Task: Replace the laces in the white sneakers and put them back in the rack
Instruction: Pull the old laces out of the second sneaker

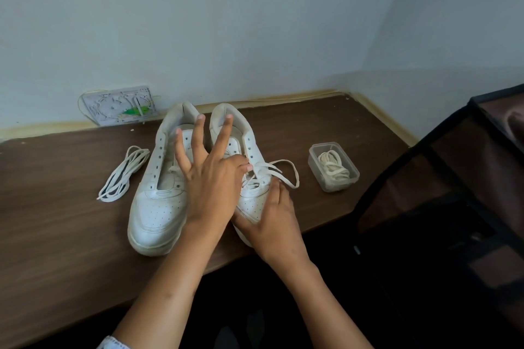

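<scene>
**Unlacing the right-hand sneaker**

Seen from the head camera, both sneakers lie heels to the wall, toes toward the person. The left hand reaches across, thumb and forefinger pinching the lace over the right sneaker, other fingers splayed. The right hand grips its toe. The left sneaker is laceless; the bench carries both.

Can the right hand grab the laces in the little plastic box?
Probably yes. The right hand holds the right sneaker's toe, and the open plastic box of laces sits just beside it with bare table between.
</scene>
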A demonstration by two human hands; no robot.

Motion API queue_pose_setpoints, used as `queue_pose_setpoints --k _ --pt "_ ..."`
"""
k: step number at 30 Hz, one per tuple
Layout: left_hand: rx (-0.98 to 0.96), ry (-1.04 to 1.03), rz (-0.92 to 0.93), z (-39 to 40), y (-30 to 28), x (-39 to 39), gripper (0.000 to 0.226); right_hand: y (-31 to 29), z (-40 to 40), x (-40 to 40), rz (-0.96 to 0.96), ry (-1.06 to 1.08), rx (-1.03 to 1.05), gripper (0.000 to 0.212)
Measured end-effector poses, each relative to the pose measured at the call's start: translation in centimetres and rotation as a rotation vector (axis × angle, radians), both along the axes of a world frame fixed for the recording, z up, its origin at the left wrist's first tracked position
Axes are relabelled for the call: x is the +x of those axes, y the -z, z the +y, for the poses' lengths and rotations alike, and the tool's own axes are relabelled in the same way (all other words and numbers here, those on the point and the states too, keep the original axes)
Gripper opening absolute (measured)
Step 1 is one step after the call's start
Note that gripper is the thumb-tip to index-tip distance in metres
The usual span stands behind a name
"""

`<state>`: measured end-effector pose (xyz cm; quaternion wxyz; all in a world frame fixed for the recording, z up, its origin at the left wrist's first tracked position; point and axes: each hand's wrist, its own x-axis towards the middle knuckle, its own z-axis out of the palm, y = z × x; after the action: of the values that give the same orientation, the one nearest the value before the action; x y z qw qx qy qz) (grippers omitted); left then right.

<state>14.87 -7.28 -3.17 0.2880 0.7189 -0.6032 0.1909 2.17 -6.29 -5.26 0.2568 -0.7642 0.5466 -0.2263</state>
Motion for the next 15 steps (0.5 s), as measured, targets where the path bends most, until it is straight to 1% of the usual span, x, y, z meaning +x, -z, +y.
queue_pose_setpoints --k 1,4,6,9,11,12,13,15 --pt "-0.004 0.014 0.0 -0.1 0.2 0.1 0.001 0.0 0.0 0.1 0.006 -0.001 -0.002 0.108" --pt "-0.089 0.045 -0.01 -0.3 0.8 0.3 0.007 0.1 0.1 0.1 0.007 0.005 -0.007 0.108" --pt "-0.218 0.002 0.073 -0.2 0.6 0.3 0.014 0.2 0.1 0.1 0.018 0.009 -0.014 0.108" --pt "-0.483 -0.11 0.24 0.0 -0.4 1.2 0.007 0.2 0.0 0.0 0.026 0.016 -0.02 0.106" --pt "-0.597 -0.171 0.326 0.3 -1.1 2.3 0.008 0.2 -0.1 0.0 0.028 0.019 -0.013 0.106" --pt "-0.592 -0.199 0.333 0.5 -1.3 2.9 0.011 0.2 -0.1 0.0 0.026 0.02 -0.009 0.107" --pt "-0.547 -0.213 0.331 0.7 -1.3 3.3 0.012 0.3 -0.1 0.0 0.025 0.023 -0.007 0.107" --pt "-0.412 -0.202 0.332 0.9 -0.9 3.8 0.007 0.2 0.0 0.1 0.03 0.026 -0.004 0.106"
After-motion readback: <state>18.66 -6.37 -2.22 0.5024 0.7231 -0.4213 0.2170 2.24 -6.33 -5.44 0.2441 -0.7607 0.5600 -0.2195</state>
